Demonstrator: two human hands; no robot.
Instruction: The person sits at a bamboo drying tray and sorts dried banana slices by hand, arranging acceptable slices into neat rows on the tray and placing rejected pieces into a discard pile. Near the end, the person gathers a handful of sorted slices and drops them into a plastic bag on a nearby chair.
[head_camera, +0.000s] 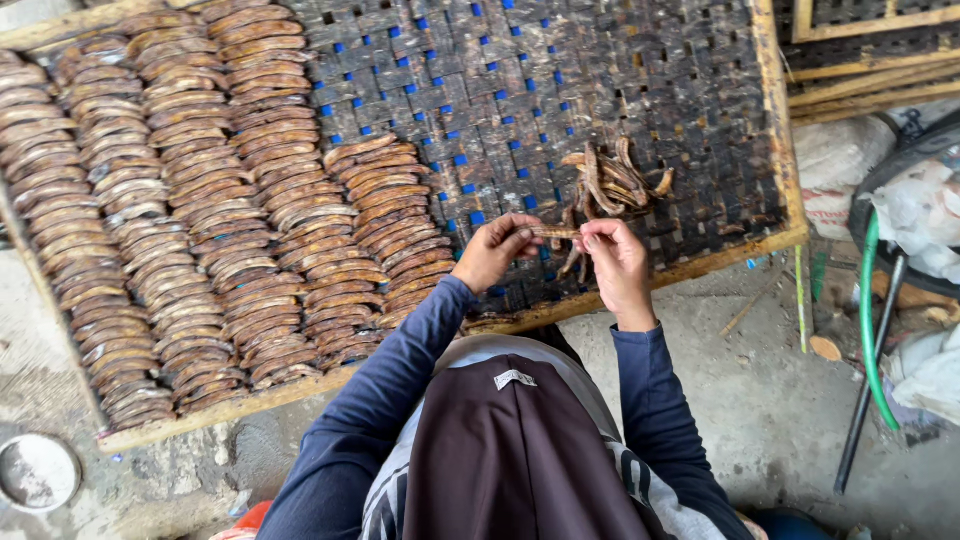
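Observation:
My left hand (492, 250) and my right hand (614, 262) hold one thin brown dried strip (553, 233) between them, each pinching one end, above the near edge of a woven drying tray (560, 90). A small loose pile of curved brown strips (612, 182) lies on the tray just beyond my right hand. Several overlapping rows of the same brown strips (180, 200) cover the tray's left half, the nearest row ending beside my left hand.
The tray has a wooden frame (780, 130) and rests on a concrete floor (790, 400). More framed trays (870, 40) are stacked at the top right. A green hose (868, 320), white sacks (925, 210) and a dark rod lie right. A round metal lid (36, 472) sits bottom left.

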